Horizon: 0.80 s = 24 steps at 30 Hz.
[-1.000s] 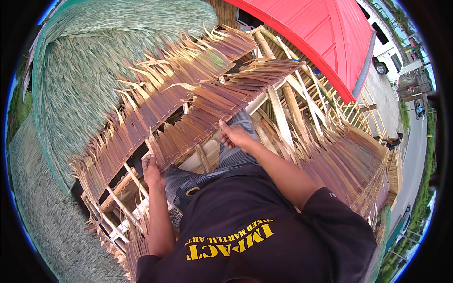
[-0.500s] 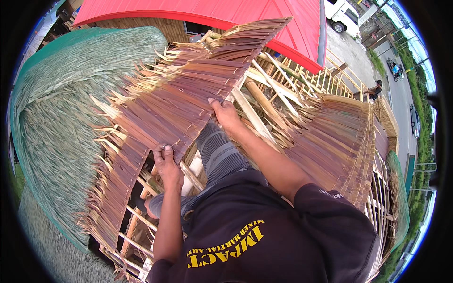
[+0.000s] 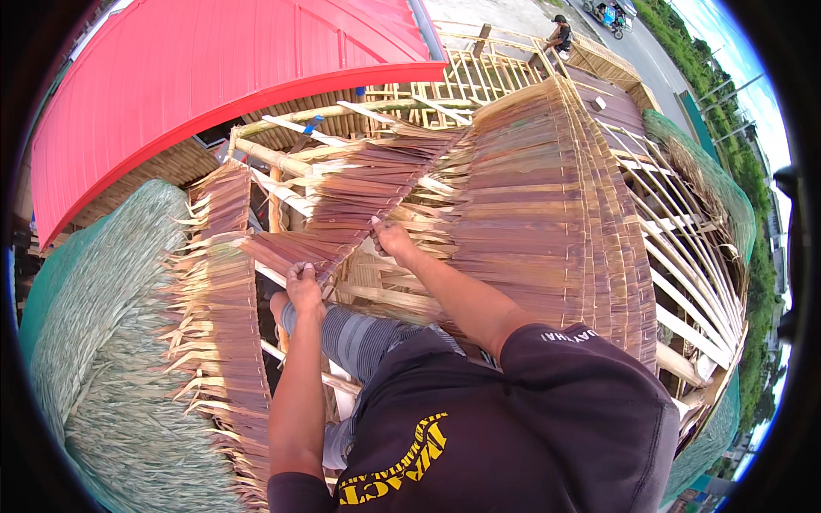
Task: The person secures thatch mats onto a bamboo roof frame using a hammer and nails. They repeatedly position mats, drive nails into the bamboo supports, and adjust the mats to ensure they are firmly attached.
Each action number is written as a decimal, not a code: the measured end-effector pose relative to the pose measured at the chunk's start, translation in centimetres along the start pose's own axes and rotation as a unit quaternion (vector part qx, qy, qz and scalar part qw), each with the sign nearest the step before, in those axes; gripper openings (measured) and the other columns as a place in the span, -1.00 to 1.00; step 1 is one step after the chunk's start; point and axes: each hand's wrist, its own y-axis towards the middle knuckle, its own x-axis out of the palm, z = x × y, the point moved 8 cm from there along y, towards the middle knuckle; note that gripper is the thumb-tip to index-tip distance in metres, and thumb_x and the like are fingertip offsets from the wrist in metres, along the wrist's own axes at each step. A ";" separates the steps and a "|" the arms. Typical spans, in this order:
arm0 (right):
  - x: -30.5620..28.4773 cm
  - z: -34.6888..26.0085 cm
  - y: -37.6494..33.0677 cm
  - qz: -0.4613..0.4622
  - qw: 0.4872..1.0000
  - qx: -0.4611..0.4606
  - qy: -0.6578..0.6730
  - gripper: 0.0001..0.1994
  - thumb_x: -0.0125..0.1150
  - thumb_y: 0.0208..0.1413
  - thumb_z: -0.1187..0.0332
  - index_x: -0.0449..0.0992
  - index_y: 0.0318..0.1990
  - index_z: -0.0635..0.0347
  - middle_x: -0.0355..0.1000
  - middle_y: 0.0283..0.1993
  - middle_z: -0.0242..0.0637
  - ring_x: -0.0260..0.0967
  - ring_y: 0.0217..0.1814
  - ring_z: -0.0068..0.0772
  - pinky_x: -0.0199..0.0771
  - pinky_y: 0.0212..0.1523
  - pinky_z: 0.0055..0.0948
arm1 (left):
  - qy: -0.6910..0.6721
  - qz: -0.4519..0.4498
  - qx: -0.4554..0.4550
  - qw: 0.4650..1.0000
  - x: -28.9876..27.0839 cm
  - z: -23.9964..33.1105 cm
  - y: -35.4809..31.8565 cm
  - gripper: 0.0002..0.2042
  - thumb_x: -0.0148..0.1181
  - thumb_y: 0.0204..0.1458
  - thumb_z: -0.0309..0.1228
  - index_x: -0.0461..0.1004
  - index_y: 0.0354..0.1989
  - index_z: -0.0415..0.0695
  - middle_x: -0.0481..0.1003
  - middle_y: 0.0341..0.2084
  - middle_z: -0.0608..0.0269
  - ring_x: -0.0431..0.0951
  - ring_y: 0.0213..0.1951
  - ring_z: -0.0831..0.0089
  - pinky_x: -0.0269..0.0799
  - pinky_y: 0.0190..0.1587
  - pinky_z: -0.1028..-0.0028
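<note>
A: What do the hands hold?

B: I see my left hand (image 3: 304, 286) closed on the near edge of a brown thatch panel (image 3: 342, 205), fingers curled over it. My right hand (image 3: 392, 241) grips the same panel a little further right.

A: Where is the panel?

B: It lies tilted across the bamboo frame (image 3: 282, 162), in the middle, running far and right. To its right the laid thatch rows (image 3: 547, 197) cover the roof. On the left sits a green netted thatch roof (image 3: 103, 342); far behind, a red metal roof (image 3: 214, 77)

Red metal roof (image 3: 214, 94) beyond bamboo frame (image 3: 684, 256); road (image 3: 658, 60), trees; bright daylight.
</note>
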 end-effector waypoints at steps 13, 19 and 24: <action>2.4 -6.2 -5.6 -0.041 0.977 -0.167 -0.126 -0.75 -0.06 0.39 0.47 0.40 0.14 0.30 0.61 -0.24 -0.15 0.62 -0.22 -0.36 0.59 -0.15 -0.33 | 0.182 0.124 0.141 0.965 -3.8 4.2 0.8 -0.89 0.21 0.22 -0.47 0.52 -0.16 -0.23 0.52 -0.29 0.27 0.51 -0.24 0.47 0.43 -0.15 0.47; 5.7 -9.1 -9.4 -0.191 0.922 -0.279 -0.187 -0.83 -0.09 0.41 0.44 0.19 0.07 0.20 0.49 -0.24 -0.11 0.51 -0.27 -0.31 0.50 -0.20 -0.21 | 0.237 -0.127 0.175 0.947 6.2 6.4 -5.5 -0.83 0.25 0.19 -0.51 0.53 -0.08 -0.28 0.55 -0.21 0.24 0.52 -0.22 0.50 0.44 -0.11 0.51; 5.6 -7.6 -10.9 -0.219 0.915 -0.262 -0.214 -0.81 -0.01 0.37 0.40 0.23 0.06 0.15 0.44 -0.22 -0.09 0.50 -0.14 -0.02 0.45 -0.12 -0.15 | 0.088 -0.168 0.029 0.981 7.4 4.6 -8.0 -0.83 0.27 0.21 -0.48 0.57 -0.08 -0.27 0.56 -0.32 0.34 0.48 -0.32 0.62 0.41 -0.23 0.56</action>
